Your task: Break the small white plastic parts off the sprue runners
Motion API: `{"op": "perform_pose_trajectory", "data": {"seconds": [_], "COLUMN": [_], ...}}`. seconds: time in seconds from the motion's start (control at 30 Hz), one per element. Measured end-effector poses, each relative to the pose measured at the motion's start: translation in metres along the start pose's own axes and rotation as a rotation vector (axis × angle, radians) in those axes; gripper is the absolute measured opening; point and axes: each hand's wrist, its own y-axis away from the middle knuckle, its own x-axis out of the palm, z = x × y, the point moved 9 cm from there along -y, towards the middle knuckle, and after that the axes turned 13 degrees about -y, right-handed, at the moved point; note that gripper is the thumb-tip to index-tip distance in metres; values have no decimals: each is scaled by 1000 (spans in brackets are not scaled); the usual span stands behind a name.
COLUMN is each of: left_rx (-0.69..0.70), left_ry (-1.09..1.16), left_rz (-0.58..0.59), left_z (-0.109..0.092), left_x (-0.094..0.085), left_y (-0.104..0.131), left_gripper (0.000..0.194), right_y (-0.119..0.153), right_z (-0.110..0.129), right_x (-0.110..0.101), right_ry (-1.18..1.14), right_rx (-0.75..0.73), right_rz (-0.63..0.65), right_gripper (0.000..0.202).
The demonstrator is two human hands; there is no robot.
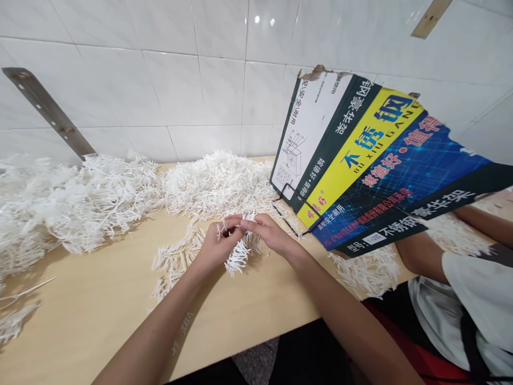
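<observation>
Closely, a bunch of white strands is gripped by the curled left hand and pinched by the fingertips of the right hand (the exact contact is partly hidden by the fingers). Both the bunch and the 2 hands are held over the table, just left of the printed cardboard. Farther left of the cardboard, loose strands are scattered, and 2 heaps, the nearer heap and the farther heap, are spread along the tiled wall. At the cardboard's lower left edge, a black wire frame is seen. To its right, a co-worker's pale sleeve is partly shown.
</observation>
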Motion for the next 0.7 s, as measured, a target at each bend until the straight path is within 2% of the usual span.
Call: {"op": "perform_pose_trajectory", "data": {"seconds": [0.13,0.27,0.43,0.53,0.7], "left_rx": [-17,-32,-67,-64,-150], "left_ry": [41,53,47,63,101], "left_rz": [18,-1,-24,-29,4], "left_z": [6,5,9,11,20], "left_x": [2,2,-1,1,11], "left_y": [-2,-3,-4,-4,-4], "left_gripper": [28,30,33,33,38], "right_y": [3,4,4,3,1], "right_z": [13,18,17,12,-3], "right_x": [13,11,16,12,-7], "right_ry": [-64,-88,-133,-82,142], "right_rx": [-67,-94,-74,-86,-155], "right_rz": [114,66,99,20,-243], "right_gripper": [35,39,47,49,44]}}
